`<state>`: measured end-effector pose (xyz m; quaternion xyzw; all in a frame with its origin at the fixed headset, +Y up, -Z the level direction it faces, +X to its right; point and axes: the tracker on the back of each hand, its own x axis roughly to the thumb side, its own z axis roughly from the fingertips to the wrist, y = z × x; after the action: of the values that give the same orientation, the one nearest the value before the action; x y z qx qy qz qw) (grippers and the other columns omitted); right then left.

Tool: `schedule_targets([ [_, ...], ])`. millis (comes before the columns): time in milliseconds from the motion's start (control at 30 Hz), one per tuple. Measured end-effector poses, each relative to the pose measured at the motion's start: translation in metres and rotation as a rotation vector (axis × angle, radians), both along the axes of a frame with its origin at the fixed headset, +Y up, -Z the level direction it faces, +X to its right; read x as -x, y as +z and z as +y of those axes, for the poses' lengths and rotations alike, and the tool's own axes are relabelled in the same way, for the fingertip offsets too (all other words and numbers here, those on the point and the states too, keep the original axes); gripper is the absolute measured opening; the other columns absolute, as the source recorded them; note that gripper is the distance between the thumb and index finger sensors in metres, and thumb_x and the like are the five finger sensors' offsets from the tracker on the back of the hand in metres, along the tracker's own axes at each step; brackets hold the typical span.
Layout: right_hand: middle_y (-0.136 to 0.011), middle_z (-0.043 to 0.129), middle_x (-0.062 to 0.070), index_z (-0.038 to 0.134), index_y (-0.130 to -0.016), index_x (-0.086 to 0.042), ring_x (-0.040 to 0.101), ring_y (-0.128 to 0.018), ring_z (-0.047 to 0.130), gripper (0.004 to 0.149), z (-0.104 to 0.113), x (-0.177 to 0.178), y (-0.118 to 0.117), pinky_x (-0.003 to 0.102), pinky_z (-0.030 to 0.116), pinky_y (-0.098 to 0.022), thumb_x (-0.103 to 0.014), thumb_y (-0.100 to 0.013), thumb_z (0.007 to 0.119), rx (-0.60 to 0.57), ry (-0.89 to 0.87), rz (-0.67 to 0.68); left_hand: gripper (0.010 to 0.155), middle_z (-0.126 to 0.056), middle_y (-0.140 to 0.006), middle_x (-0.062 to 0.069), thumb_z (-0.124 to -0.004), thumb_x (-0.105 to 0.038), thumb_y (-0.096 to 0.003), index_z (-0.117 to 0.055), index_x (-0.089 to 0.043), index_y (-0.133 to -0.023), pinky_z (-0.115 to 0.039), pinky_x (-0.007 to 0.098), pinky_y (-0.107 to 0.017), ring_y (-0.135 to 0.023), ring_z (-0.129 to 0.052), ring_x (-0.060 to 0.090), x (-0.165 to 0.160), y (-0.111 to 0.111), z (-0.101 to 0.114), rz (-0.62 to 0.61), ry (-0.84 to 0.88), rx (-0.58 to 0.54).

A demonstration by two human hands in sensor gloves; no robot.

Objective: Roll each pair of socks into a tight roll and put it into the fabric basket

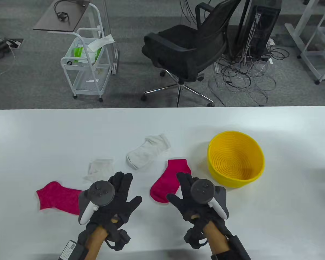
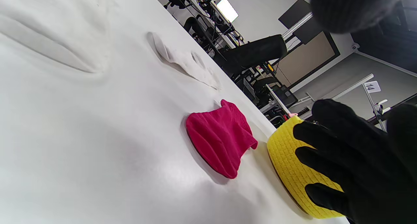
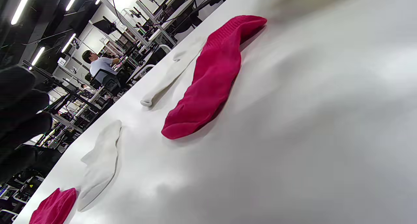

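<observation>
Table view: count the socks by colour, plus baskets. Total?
Pink socks: 2, left pink sock, right pink sock
White socks: 2, far white sock, near white sock
Yellow basket: 1
Total: 5

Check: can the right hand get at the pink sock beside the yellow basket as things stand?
Probably yes. The right hand hovers open just over the near end of that flat pink knit sock, with nothing lying between them. The round yellow woven basket sits apart to its right, off the approach.

Grey carpet floor (image 1: 29,89) lying behind white table (image 1: 43,135); black office chair (image 1: 189,51), white cart (image 1: 86,67), tangled cables (image 1: 246,78) sitting there.
</observation>
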<state>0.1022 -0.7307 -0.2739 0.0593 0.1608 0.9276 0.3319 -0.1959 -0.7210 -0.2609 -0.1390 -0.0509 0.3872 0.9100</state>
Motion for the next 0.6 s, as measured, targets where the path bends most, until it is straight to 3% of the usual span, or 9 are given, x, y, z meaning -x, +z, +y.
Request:
schedule_targets([
  [600, -0.120, 0.025, 0.006, 0.021, -0.109, -0.035, 0.044, -0.111, 0.022, 0.093, -0.0002, 0.0006, 0.0005, 0.071, 0.033, -0.070, -0.081, -0.035, 0.054, 0.014, 0.011, 0.023, 0.084, -0.006, -0.113, -0.003, -0.069, -0.064, -0.0373, -0.024, -0.042, -0.104, -0.007, 0.057, -0.072, -0.110, -0.006, 0.028, -0.0005, 0.0006, 0.0014, -0.004, 0.019, 0.003],
])
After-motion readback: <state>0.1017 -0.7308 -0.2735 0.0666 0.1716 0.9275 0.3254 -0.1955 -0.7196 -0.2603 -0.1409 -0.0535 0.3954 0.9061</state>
